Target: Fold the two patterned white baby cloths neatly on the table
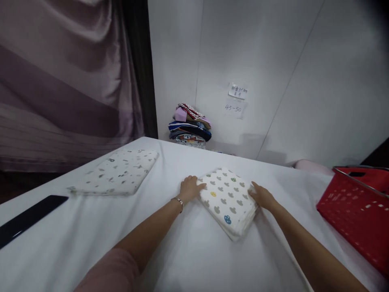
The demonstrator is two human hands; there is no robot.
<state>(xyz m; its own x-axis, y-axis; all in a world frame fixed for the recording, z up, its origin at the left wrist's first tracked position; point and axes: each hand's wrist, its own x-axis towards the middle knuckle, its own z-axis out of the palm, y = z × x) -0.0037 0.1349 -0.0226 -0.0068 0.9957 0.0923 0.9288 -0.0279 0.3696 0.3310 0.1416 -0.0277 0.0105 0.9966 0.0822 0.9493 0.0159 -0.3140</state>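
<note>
At the far left, well out from the left hand, a dark flat panel (30,217) lies on the white sheet (194,259). Just beyond it is a folded cloth (121,172) with small grey and greenish marks. The left hand (189,189) has its fingers loosely spread on the left corner of the mushroom-print cloth (226,194), which lies folded between both hands, turned cornerwise. It looks light, soft and floppy, not fragile, its layers apt to slide apart; the best hold is probably at opposite edges, thumbs above and fingers beneath the whole stack. The right hand (263,196) is at the right edge, thumb and fingers apart; whether it pinches any layer, I cannot tell. Beyond the hands, a lower paper on the wall reads "45-50"; handwriting above it is too small to read surely. Right of the right hand stands a red basket (358,215). No brand is legible.
</note>
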